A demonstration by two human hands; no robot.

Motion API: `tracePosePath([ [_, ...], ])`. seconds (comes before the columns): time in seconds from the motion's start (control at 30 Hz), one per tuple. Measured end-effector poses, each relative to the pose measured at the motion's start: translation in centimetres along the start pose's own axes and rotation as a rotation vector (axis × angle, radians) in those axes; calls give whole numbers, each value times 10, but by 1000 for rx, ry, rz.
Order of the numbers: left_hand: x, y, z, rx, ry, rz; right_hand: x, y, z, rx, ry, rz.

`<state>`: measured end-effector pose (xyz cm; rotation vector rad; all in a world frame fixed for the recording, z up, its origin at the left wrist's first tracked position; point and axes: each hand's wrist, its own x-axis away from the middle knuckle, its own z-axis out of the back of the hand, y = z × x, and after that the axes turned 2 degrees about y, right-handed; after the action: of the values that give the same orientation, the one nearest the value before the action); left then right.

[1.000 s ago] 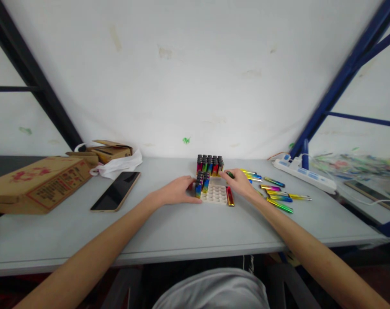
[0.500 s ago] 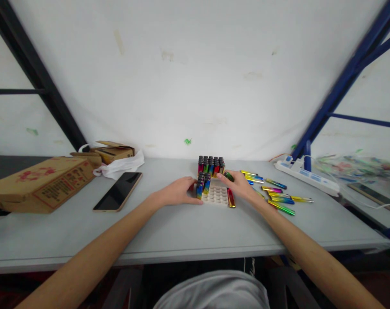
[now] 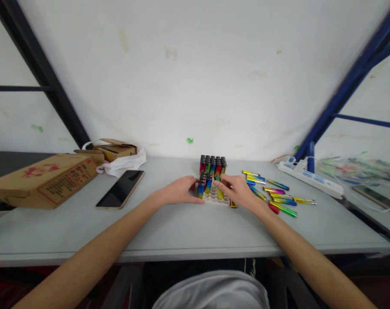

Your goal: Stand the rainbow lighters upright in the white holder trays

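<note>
My left hand is curled round the left side of a white tray with holes, its thumb at the front corner against lighters that stand upright there. My right hand pinches a green-yellow lighter, which is upright over the tray's holes. Its lower end sits at the tray, but how deep I cannot tell. Behind the tray stands a block of several upright lighters with dark tops. A red-gold lighter lies at the tray's right edge, partly hidden by my right hand.
Several loose shiny lighters lie to the right. Further right is a white power strip. On the left are a phone, a cardboard box, a small open box and a white plastic bag.
My right hand has moved slightly down and forward over the tray, turning its lighter from tilted to upright among the holes. My left hand keeps its place at the tray.
</note>
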<state>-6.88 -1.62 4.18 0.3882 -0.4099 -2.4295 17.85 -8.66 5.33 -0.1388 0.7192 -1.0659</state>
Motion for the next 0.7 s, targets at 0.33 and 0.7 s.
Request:
tracePosePath([
  [0.33,1,1,-1,17,23,34,0,1,-13,-15,-175,-14],
  [0.7,0,0,-1,5,19,16,-5,20,21,147,-99,-12],
])
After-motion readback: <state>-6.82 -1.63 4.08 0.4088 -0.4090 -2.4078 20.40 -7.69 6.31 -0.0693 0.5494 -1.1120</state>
